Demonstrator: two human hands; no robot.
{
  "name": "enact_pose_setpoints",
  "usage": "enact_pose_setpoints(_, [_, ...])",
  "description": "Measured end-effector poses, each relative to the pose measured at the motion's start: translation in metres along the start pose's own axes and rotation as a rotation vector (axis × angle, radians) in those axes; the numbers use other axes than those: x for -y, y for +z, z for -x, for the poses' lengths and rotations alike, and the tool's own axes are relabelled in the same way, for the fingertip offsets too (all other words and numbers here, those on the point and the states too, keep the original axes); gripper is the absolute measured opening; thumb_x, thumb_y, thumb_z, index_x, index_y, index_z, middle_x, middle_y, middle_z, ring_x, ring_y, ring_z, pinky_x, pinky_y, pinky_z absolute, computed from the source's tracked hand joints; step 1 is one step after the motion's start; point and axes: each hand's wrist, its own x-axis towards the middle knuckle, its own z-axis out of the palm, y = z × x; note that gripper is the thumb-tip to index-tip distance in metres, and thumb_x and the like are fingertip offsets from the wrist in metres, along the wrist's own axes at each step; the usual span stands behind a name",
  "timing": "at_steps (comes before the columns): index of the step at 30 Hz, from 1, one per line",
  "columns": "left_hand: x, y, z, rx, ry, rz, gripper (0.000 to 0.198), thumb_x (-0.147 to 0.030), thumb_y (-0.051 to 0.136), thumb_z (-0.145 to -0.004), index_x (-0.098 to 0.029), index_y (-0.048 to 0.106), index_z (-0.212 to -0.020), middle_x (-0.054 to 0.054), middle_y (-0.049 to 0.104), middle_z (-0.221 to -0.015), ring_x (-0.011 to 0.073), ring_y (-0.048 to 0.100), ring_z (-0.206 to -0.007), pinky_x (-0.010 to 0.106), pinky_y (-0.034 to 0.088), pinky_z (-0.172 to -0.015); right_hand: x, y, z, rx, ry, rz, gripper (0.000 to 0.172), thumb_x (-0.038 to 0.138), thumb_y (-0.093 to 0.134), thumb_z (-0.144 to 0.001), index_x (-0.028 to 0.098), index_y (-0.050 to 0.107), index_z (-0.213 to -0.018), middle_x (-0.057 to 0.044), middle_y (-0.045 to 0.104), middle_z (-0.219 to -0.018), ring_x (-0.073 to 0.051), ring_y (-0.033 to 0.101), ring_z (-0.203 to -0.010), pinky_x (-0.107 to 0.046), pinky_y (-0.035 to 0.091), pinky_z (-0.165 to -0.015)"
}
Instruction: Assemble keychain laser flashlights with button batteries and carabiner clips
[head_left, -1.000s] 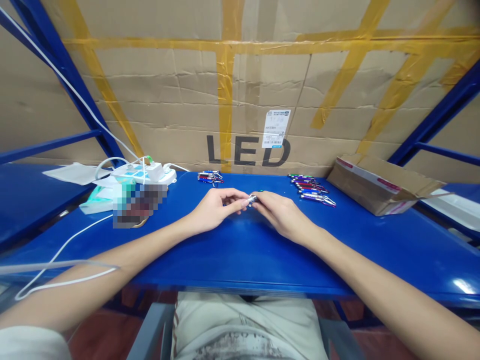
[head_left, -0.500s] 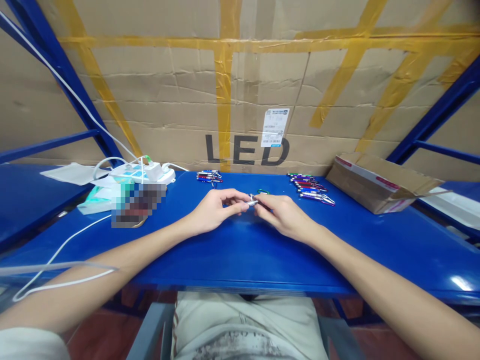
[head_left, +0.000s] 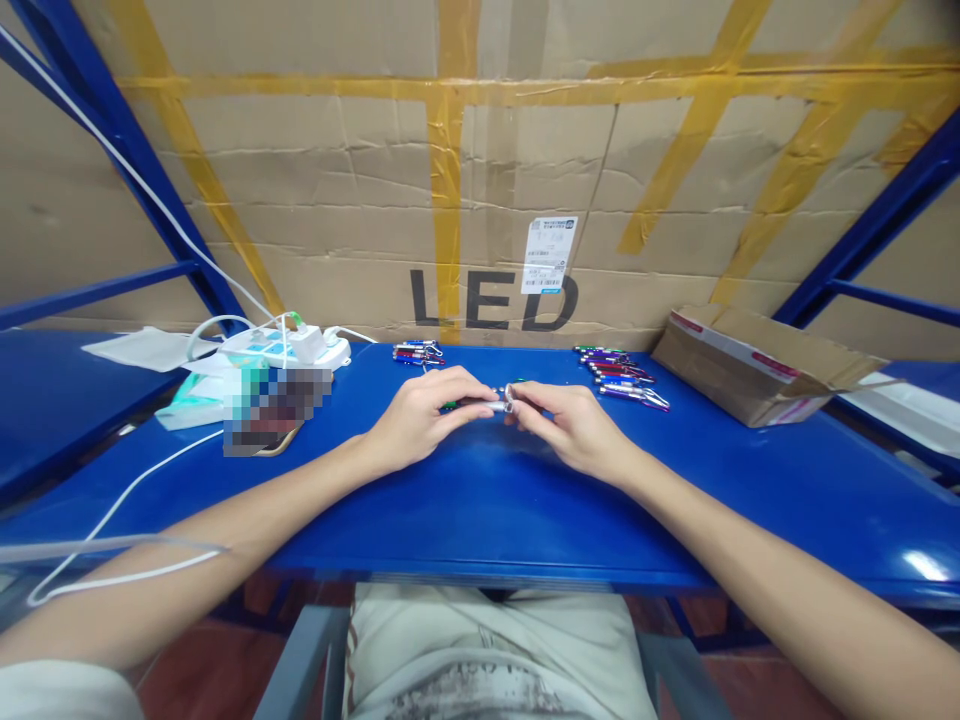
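Note:
Both my hands meet over the middle of the blue table [head_left: 480, 500]. My left hand [head_left: 424, 420] is closed, pinching a small keychain flashlight [head_left: 491, 404] whose silver head points right. My right hand [head_left: 574, 428] is closed too, its fingertips on the silver end of the same flashlight. A bit of green shows by my left fingers. A small group of finished keychain flashlights [head_left: 417, 353] lies at the back centre. A larger pile of them [head_left: 621, 378] lies at the back right.
An open cardboard box [head_left: 757, 365] sits at the right. A white power strip [head_left: 289, 347] with cables, white paper and a blurred object [head_left: 270, 410] lie at the left. A big cardboard sheet marked LED [head_left: 495, 300] backs the table. Blue rack beams flank both sides.
My left hand has rolled over the flashlight, its fingers now covering more of the body. The right fingers shifted slightly on the silver end. The hands stay in the same spot.

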Motion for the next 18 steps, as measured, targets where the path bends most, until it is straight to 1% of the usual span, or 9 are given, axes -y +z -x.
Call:
enact_pose_setpoints(4, [-0.0003, -0.0001, 0.0001, -0.007, 0.020, -0.023, 0.017, -0.023, 0.075, -0.104, -0.019, 0.080, -0.120, 0.009, 0.083, -0.109, 0.0194, 0.076, -0.101, 0.033, 0.059, -0.095, 0.0007, 0.0004, 0.0002, -0.005, -0.033, 0.039, 0.027, 0.032, 0.049, -0.116, 0.021, 0.066, -0.098, -0.003, 0.071, -0.087, -0.016, 0.064, -0.076, -0.027, 0.048, -0.074])
enact_pose_setpoints(10, [-0.0009, -0.0011, -0.0008, -0.006, 0.034, -0.018, 0.016, -0.024, 0.075, -0.104, -0.019, 0.081, -0.118, 0.009, 0.083, -0.108, 0.0196, 0.076, -0.101, 0.033, 0.058, -0.095, -0.0002, 0.0009, 0.0006, -0.027, -0.053, 0.035, 0.025, 0.032, 0.052, -0.116, 0.021, 0.068, -0.100, -0.003, 0.071, -0.085, -0.015, 0.064, -0.074, -0.026, 0.048, -0.073])
enact_pose_setpoints(18, [-0.0011, -0.0025, -0.0026, -0.002, -0.002, 0.036, 0.016, -0.023, 0.076, -0.104, -0.020, 0.083, -0.117, 0.008, 0.083, -0.106, 0.0193, 0.077, -0.100, 0.032, 0.060, -0.093, 0.0014, -0.0006, 0.0019, -0.013, -0.033, -0.029, 0.026, 0.033, 0.052, -0.116, 0.020, 0.071, -0.103, -0.003, 0.077, -0.090, -0.015, 0.070, -0.077, -0.026, 0.051, -0.076])
